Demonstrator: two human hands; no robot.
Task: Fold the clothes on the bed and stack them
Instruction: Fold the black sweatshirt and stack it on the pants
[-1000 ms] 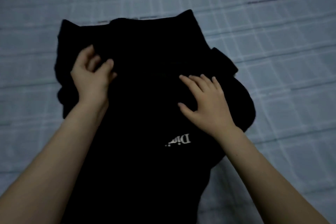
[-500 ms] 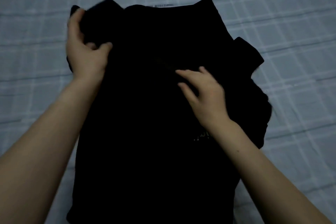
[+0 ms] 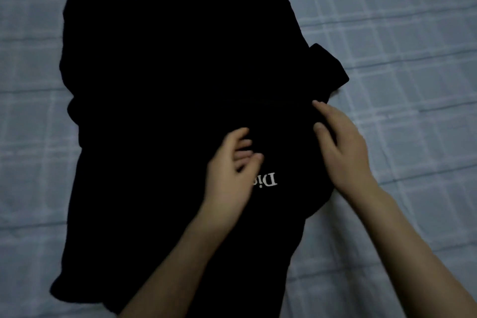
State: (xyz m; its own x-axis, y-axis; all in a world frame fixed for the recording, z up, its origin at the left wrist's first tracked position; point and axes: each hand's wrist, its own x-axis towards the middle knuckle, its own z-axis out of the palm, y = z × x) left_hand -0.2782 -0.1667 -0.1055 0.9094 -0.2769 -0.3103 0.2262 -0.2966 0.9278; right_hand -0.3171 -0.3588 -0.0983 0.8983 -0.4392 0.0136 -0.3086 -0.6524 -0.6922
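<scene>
risks rucking the black shirt [image 3: 154,111] on the bed [image 3: 413,59] through uneven smoothing by left hand [image 3: 229,175] and right hand [image 3: 346,157], fingers loosely spread, holding nothing.

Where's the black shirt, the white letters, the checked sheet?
Black cloth shirt [image 3: 154,111], head view, its middle.
White printed letters [image 3: 272,179], head view, the D.
Pale checked bed sheet [image 3: 400,33], head view, bare corner.

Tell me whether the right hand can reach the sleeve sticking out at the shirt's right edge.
Probably yes. The right hand rests on the black shirt just short of that sleeve, with nothing lying between them.
</scene>
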